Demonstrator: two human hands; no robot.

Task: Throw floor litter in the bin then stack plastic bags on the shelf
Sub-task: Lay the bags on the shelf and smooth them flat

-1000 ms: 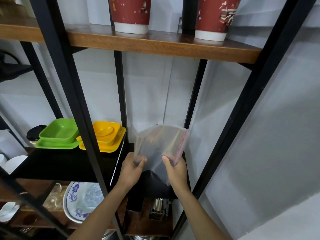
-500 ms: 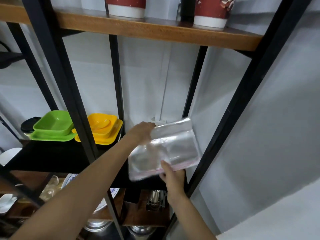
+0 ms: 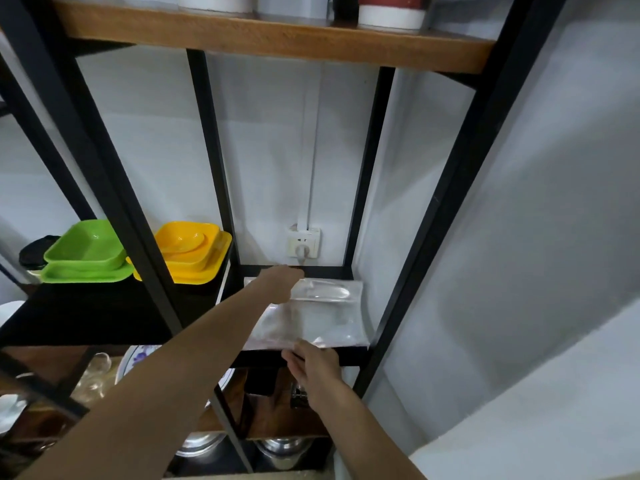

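Right hand (image 3: 313, 363) nearest to me, at the front lip of the black shelf (image 3: 349, 351). Fingers loosely curled, tips touching the near edge of the plastic bags (image 3: 311, 323); whether it pinches that edge or just nudges it I cannot tell.

The plastic bags lie flat on the black shelf, near edge roughly flush with the shelf front, far edge just short of the shelf's back rail. They look like a thin clear sheaf (count not readable, too glossy).

Left hand (image 3: 282, 284) farther in, arm reaching across the shelf from the left. It rests on the back left part of the bags, palm down, fingers mostly hidden behind the wrist, so how far they spread is unclear. Seems to be pressing or smoothing, not gripping.

Behind the shelf, on the wall just above its back rail: a wall socket (image 3: 304, 245) with a plug in it. Left of the shelf, same level, past the black upright: yellow dishes (image 3: 187, 251), then green dishes (image 3: 86, 252) further left. Above the shelf, a wooden board (image 3: 277, 39) with cups on it, only their bases showing.

Progress, my judgement: bags are down on the shelf, so the stacking step is at or close to its end, with only squaring up and letting go left. Litter-and-bin part: no bin, no floor litter in view, so can't confirm it.
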